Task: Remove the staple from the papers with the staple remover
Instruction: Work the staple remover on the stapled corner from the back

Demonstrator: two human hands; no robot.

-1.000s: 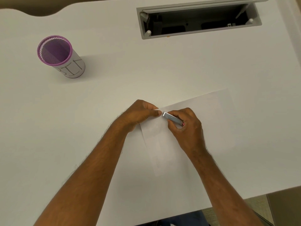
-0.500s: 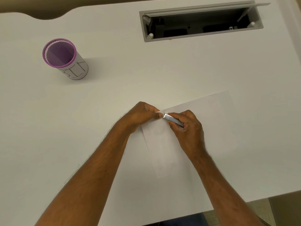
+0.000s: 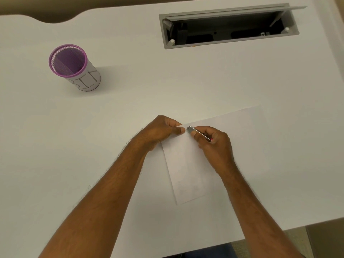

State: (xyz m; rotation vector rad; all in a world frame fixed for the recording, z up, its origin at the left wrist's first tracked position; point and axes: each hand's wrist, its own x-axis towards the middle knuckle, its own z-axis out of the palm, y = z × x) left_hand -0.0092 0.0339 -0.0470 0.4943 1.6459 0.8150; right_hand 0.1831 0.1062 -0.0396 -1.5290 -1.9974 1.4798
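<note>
White papers (image 3: 229, 127) lie on the white desk in front of me, slanted, with the upper left corner between my hands. My left hand (image 3: 162, 131) pinches that corner, thumb on top. My right hand (image 3: 214, 144) grips a slim silver staple remover (image 3: 193, 130) with a red end, and its metal tip points left at the pinched corner, almost touching my left thumb. The staple itself is too small to make out.
A purple mesh cup (image 3: 72, 66) with a white paper label stands at the far left. An open grey cable tray (image 3: 229, 27) is sunk into the desk at the back right. The desk's front edge (image 3: 260, 237) runs close under my forearms.
My hands have kept their grip and stayed at the paper's corner. The remover's tip sits a little closer to my left thumb. The camera view has shifted slightly.
</note>
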